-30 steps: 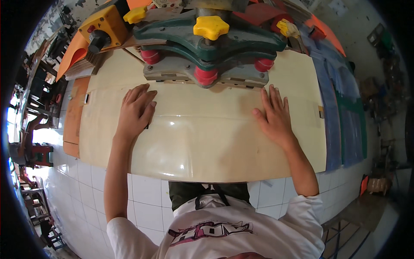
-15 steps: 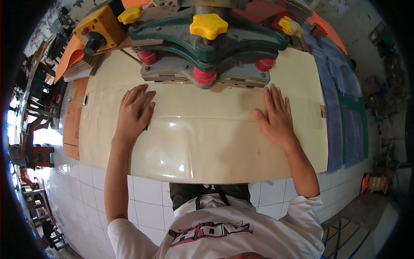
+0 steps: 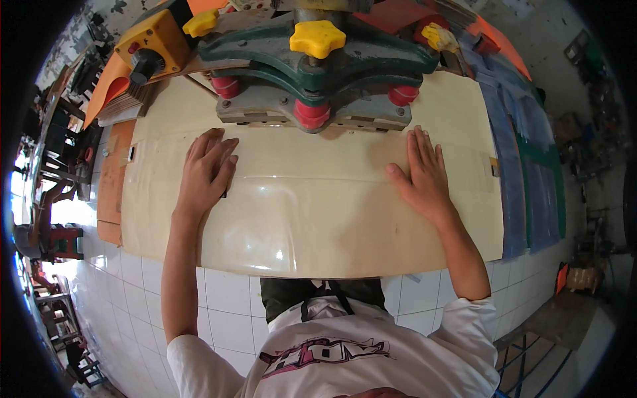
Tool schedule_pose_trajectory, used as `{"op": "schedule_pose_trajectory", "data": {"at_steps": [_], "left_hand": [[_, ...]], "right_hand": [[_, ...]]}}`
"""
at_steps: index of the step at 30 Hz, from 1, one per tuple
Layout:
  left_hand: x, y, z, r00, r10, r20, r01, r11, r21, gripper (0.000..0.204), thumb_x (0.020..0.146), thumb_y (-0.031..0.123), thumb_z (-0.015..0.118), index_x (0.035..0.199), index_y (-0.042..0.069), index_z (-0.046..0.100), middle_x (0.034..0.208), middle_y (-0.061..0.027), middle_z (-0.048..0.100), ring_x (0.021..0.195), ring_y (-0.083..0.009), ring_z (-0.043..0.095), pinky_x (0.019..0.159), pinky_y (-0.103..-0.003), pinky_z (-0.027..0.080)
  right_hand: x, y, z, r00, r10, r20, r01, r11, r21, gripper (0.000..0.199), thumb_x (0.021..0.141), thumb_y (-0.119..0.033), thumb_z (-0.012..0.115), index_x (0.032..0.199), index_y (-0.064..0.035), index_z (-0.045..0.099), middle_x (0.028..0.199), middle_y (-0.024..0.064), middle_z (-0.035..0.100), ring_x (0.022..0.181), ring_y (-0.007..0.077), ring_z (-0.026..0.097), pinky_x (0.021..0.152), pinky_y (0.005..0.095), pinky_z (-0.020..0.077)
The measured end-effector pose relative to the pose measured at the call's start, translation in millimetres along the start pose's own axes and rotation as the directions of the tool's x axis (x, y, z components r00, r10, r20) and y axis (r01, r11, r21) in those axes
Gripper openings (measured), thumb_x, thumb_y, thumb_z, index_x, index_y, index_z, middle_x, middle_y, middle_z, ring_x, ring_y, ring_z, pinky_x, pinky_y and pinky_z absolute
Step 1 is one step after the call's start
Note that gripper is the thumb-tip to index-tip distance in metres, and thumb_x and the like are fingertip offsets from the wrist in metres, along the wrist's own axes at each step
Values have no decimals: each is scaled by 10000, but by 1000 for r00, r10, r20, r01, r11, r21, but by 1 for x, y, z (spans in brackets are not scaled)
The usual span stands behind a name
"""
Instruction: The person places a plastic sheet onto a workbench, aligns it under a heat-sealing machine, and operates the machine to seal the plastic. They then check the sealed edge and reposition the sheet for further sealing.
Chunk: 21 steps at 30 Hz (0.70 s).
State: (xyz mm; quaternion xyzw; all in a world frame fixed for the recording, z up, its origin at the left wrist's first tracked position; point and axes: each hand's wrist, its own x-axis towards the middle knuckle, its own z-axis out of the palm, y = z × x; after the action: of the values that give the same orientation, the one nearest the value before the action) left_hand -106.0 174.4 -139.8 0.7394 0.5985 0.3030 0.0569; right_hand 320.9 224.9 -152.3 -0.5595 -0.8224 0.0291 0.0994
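Note:
A wide cream-coloured glossy board lies flat in front of me, its far edge under a green machine head with red rollers and a yellow star knob. My left hand rests palm down on the board's left part, fingers pointing at the rollers. My right hand presses flat on the right part, fingers spread. Neither hand grips anything.
A yellow switch box with a black knob sits at the back left beside an orange surface. Blue and green sheets lie to the right. White tiled floor shows below the board's near edge; benches and clutter stand at far left.
Both hands stay flat on the board; the board and hands have slid slightly toward the rollers.

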Motion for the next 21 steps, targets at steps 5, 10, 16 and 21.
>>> {"op": "schedule_pose_trajectory", "data": {"at_steps": [5, 10, 16, 21], "left_hand": [[-2, 0, 0, 999, -45, -5, 45, 998, -42, 313, 884, 163, 624, 1169, 53, 692, 1293, -192, 554, 1223, -379, 532, 1043, -447, 415], [-2, -2, -1, 1000, -7, 12, 8, 1000, -13, 299, 912, 177, 623, 1176, 53, 692, 1291, -214, 535, 1195, -380, 552, 998, -439, 459], [-4, -2, -4, 1000, -8, 10, 8, 1000, -26, 331, 896, 232, 611, 1170, 68, 698, 1261, -212, 574, 1249, -363, 500, 1074, -468, 374], [-4, -3, -4, 999, 33, 5, -33, 999, 2, 339, 904, 216, 611, 1188, 45, 681, 1268, -217, 561, 1239, -372, 511, 1062, -459, 396]], "right_hand": [[1, -2, -2, 1000, -19, -8, 19, 1000, -6, 863, 976, -579, 453, 1531, 49, 243, 1623, 228, 194, 1516, 359, 172, 1214, 551, 91], [-1, -3, -6, 1000, 7, -2, -7, 1000, -5, 854, 975, -561, 469, 1525, 55, 254, 1622, 228, 199, 1517, 355, 170, 1221, 531, 94], [0, -6, -6, 1000, 20, 20, -19, 1000, -21, 853, 980, -563, 458, 1531, 53, 248, 1626, 226, 194, 1521, 351, 158, 1222, 528, 99], [0, -5, -6, 1000, 14, 9, -14, 1000, -20, 849, 984, -559, 453, 1533, 54, 247, 1624, 229, 201, 1522, 346, 162, 1223, 524, 94]]}}
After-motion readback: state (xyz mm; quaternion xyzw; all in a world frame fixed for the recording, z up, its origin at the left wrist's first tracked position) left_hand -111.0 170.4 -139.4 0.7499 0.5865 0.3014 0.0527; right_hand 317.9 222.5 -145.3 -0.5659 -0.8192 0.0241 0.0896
